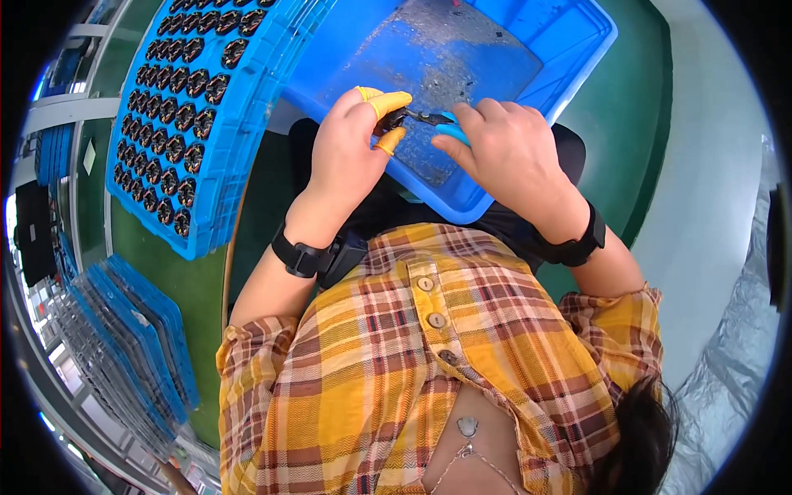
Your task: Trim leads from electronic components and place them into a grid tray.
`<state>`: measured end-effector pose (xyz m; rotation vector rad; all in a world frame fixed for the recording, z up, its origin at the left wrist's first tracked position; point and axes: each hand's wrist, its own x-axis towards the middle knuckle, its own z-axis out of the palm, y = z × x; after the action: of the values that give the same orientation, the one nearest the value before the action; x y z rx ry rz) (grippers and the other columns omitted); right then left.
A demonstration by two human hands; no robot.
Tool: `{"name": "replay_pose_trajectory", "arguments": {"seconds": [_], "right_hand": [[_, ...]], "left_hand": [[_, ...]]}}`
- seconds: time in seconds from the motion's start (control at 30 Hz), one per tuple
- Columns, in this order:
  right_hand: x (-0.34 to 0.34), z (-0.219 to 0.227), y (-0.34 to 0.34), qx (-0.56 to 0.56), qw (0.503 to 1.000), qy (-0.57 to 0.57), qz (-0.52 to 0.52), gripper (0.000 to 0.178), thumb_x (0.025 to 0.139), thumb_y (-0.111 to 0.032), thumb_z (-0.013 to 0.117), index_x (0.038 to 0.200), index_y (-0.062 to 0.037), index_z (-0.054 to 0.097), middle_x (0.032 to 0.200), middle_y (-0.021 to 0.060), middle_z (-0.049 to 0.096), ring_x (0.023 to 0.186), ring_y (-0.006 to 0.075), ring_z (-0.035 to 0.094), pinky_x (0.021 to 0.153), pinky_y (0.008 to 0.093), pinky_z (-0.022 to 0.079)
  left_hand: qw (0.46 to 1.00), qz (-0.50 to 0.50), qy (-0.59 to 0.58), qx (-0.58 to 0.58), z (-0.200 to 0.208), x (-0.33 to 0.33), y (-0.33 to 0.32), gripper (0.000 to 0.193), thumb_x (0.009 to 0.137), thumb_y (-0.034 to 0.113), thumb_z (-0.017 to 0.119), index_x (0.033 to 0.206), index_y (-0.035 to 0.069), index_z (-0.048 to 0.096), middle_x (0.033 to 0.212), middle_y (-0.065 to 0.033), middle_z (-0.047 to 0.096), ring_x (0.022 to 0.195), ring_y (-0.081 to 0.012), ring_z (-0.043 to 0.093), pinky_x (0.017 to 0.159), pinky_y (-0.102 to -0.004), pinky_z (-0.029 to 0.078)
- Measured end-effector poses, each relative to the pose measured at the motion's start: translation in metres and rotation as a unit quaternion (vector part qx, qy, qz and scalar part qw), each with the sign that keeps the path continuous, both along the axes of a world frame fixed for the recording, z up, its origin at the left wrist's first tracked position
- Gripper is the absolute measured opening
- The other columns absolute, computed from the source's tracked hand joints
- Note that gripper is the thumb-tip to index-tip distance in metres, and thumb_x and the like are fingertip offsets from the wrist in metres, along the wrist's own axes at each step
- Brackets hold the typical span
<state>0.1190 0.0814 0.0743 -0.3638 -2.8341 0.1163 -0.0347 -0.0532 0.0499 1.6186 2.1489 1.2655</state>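
Yellow finger covers sit on several fingertips of my left hand [351,147], which pinches a small dark round wound part [391,121], perhaps a motor stator. Most of that part is hidden by the fingers. In my right hand [511,153] is a pair of cutting pliers [450,125] with light blue handles, its dark jaws pointing left and meeting the part. Whether the jaws are closed on a wire is too small to tell. Both hands are above the near edge of a blue bin [569,78], where small clippings and grit lie scattered on the bottom.
To the left, a stack of blue trays [219,186] carries rows of similar dark round parts with coloured wires. More blue and clear trays [136,322] stand stacked at lower left on a green floor [206,305]. Silvery sheeting [726,371] lies along the right side.
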Motion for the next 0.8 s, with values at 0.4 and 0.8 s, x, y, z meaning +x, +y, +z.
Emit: {"name": "replay_pose_trajectory", "arguments": {"seconds": [0.4, 0.8], "right_hand": [[0.0024, 0.0077, -0.0021, 0.01, 1.0, -0.014, -0.007, 0.037, 0.082, -0.043, 0.065, 0.086, -0.0063, 0.065, 0.067, 0.0071, 0.059, 0.063, 0.0242, 0.062, 0.056, 0.0357, 0.047], [0.0059, 0.0081, -0.0007, 0.048, 0.999, -0.006, 0.006, 0.038, 0.082, -0.045, 0.064, 0.078, -0.007, 0.063, 0.065, 0.0069, 0.06, 0.06, 0.0233, 0.062, 0.056, 0.0352, 0.047]], "left_hand": [[0.999, 0.005, -0.052, 0.011, -0.001, 0.002, -0.0016, 0.042, 0.069, -0.005, 0.074, 0.108, 0.008, 0.066, 0.094, -0.0066, 0.06, 0.078, -0.0174, 0.061, 0.068, -0.0264, 0.051], [1.0, -0.002, 0.009, 0.026, 0.0019, 0.0072, 0.001, 0.035, 0.068, -0.006, 0.073, 0.1, 0.005, 0.066, 0.088, -0.0108, 0.058, 0.074, -0.0266, 0.059, 0.064, -0.0324, 0.05]]}}
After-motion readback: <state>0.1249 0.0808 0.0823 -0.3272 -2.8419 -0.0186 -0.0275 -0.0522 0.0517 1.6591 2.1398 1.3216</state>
